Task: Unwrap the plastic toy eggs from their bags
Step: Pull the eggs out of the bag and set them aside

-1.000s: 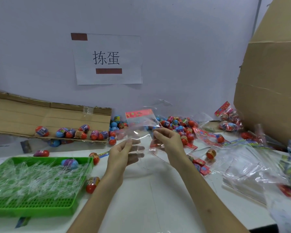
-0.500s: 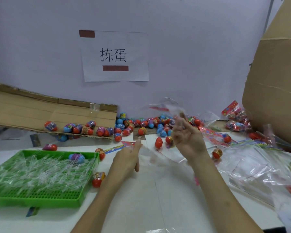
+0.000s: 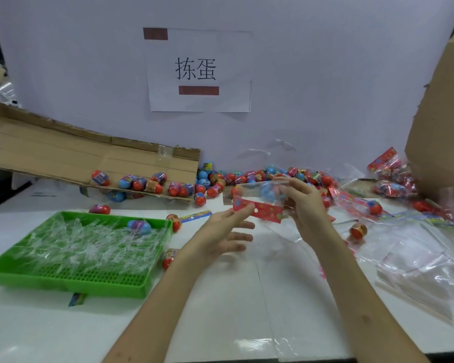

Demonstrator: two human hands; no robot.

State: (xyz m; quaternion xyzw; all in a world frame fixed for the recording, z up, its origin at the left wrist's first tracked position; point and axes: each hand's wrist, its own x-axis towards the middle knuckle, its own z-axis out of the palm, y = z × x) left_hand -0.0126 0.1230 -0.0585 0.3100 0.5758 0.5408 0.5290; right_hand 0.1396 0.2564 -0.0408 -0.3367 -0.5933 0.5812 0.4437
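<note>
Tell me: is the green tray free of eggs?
No, one blue-and-purple egg lies on clear plastic inside the green tray.

one green tray, one paper sign, one held bag, eggs beyond counting.

A white paper sheet on the wall bears two large black characters, 拣蛋 (between two brown bars). Print on the eggs and bag header is too small to read.
</note>
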